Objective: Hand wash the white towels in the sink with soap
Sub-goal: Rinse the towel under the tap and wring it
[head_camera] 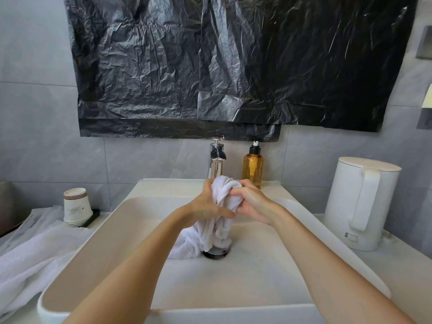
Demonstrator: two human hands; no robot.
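One towel point(225, 191) between left grip point(205, 206), right grip point(251, 204)

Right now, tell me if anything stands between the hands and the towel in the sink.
Nothing visible does: the left hand and right hand both grip the white towel, its lower end resting over the drain in the sink.

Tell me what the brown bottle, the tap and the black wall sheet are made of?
The brown bottle looks like see-through amber plastic or glass; its pump tube shows inside. The tap looks like polished metal, mirror-shiny. The black sheet looks like thin plastic film, crinkled and glossy.
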